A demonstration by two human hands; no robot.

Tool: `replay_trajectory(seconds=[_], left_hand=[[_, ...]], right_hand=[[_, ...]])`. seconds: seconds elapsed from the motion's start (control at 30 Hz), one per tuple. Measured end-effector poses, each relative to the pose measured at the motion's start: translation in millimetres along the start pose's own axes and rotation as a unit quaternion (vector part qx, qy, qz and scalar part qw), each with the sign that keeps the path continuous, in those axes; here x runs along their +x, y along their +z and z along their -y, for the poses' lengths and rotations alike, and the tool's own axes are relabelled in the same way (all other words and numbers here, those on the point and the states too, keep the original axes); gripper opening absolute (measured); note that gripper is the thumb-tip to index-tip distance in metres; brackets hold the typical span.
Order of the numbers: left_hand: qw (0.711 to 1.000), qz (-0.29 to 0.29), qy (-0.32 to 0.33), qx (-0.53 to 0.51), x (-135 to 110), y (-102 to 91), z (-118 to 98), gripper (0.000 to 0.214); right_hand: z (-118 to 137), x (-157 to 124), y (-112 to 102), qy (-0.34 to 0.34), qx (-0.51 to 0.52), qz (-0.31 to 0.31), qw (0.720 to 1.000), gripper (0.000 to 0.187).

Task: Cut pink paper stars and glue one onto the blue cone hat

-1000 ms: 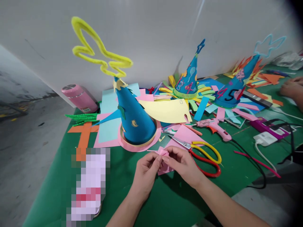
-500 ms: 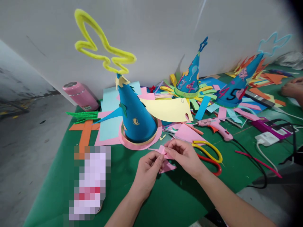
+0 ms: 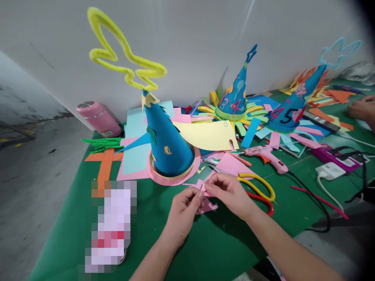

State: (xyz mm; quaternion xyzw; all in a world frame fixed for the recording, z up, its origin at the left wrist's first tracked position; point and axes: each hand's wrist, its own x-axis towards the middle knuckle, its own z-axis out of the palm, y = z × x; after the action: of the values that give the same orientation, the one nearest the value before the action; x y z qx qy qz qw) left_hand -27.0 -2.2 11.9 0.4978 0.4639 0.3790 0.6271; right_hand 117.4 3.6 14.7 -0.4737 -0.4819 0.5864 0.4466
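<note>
Head view: at lower centre, our left hand [image 3: 184, 210] and right hand [image 3: 227, 193] pinched a pink paper [image 3: 200, 183], visible end upward, long axis hidden. Since a second earlier, our right hand had covered the scissors' [image 3: 272, 191] pivot.

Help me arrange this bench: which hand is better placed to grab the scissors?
Likely the right hand: it is nearest the scissors, beside their handles; the left hand is farther away. Both appear to hold pink paper, though.

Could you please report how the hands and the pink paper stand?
Left hand and right hand pinching small pink paper piece. Scissors partly hidden behind right hand. Blue cone hat standing just beyond.
</note>
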Motion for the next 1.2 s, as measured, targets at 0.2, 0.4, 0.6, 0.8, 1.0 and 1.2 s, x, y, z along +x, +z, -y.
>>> replay_trajectory(seconds=[0.2,0.4,0.6,0.8,1.0,1.2], left_hand=[[0.997,0.015,-0.022,-0.074,1.5,-1.4,1.8,0.026],[0.994,0.014,-0.037,-0.097,-0.3,1.2,-1.5,0.018],[0.994,0.008,-0.045,-0.096,0.2,1.2,0.4,0.017],[0.995,0.011,-0.039,-0.092,0.4,0.2,2.9,0.017],[0.997,0.008,-0.028,-0.071,0.5,-1.1,3.9,0.025],[0.999,0.003,-0.003,-0.039,0.4,-2.1,5.4,0.023]], right_hand=[[2.8,1.2,-0.9,-0.008,-0.018,-0.027,0.999,0.016],[1.9,-1.0,0.4,-0.013,-0.022,-0.017,1.000,0.015],[-0.1,-1.9,0.4,-0.031,-0.020,-0.015,0.999,0.012],[-1.5,-2.2,3.5,-0.058,-0.035,-0.039,0.997,0.012],[-1.2,-3.6,6.5,-0.065,-0.035,-0.037,0.997,0.014],[-3.1,-2.9,1.6,-0.049,0.006,-0.058,0.997,0.018]])
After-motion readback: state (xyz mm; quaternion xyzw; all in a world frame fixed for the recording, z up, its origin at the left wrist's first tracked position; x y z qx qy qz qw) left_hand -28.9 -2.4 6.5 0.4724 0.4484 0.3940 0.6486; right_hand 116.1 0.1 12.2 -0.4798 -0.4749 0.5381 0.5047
